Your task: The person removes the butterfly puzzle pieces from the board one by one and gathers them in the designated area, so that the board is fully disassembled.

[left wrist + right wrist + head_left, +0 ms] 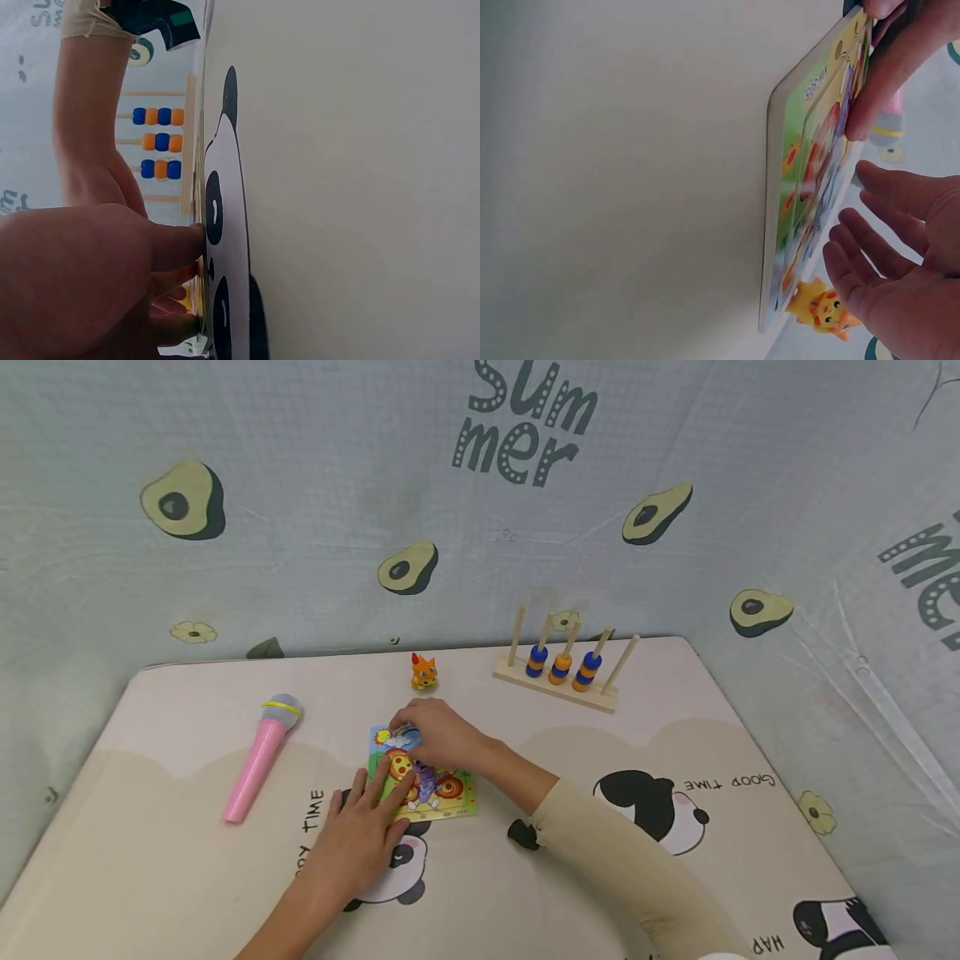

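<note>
Currently picture board lies flat on surface, under both your hands. Your left grip: fingers spread apart, tips resting on near left part of board, clamped on nothing. Your right grip: over far part of board, fingers loosely bent, thumb apart from them, nothing held. Orange toy figure just beyond board. Pink microphone left of board; wooden peg rack with blue and orange beads, far right of board.
</note>
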### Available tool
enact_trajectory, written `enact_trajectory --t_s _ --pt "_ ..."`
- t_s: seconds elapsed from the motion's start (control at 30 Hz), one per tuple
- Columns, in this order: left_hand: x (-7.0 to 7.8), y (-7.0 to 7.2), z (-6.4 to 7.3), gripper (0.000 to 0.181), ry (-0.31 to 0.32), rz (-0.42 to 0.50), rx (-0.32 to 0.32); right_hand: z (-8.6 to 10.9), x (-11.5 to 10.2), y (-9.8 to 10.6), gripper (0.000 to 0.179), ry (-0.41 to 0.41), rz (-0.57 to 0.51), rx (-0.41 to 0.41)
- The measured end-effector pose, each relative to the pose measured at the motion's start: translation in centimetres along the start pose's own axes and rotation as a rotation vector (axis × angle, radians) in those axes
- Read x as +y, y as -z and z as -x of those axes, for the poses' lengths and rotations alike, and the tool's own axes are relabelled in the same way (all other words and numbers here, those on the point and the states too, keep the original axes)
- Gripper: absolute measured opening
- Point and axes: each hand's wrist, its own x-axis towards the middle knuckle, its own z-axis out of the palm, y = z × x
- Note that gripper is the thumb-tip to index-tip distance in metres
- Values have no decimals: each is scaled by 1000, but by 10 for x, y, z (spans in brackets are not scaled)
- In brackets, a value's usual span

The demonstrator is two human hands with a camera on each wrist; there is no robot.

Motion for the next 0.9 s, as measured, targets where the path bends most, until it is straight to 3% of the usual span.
enact_trajectory --t_s 0.9 --pt "2 5 1 59 15 30 -15 -13 -5 -2 45 -25 -25 -24"
